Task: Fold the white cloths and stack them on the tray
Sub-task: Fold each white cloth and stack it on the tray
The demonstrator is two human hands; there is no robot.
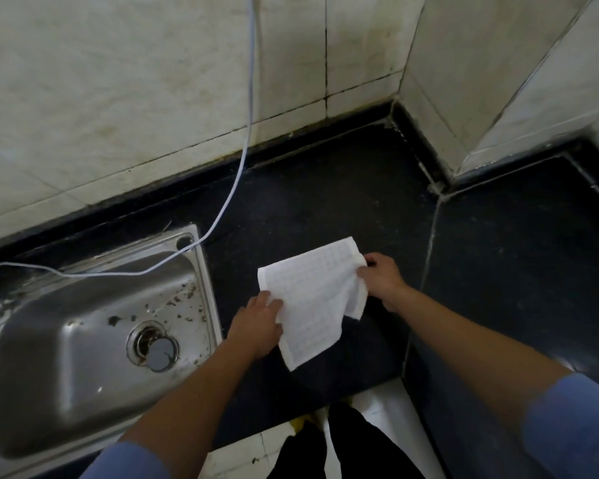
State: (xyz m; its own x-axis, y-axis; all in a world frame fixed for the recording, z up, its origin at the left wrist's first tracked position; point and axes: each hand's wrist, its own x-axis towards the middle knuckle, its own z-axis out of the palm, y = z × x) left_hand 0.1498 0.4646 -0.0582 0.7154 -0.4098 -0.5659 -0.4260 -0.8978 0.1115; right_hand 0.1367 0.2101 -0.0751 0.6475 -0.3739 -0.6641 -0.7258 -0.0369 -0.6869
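Over dark counter (pixel 325 202) — both hands pinching white cloth (pixel 312 299), left (pixel 256 326), right (pixel 381 278)

The square fabric cloth (pixel 317 305) is white with a faint grey grid pattern. The stone countertop (pixel 325 209) is black with fine pale speckling. The stainless-steel sink basin (pixel 66 357) is silver-grey, spotted with dark brown specks. The thin cable (pixel 248 126) is white. The wall tiles (pixel 118 81) are off-white with yellowish staining and dark grout lines. Both sleeves (pixel 574 430) are blue.

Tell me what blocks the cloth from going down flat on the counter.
Nothing visible does. Both hands, left and right, hold the cloth over bare dark counter; the sink lies off to the left.
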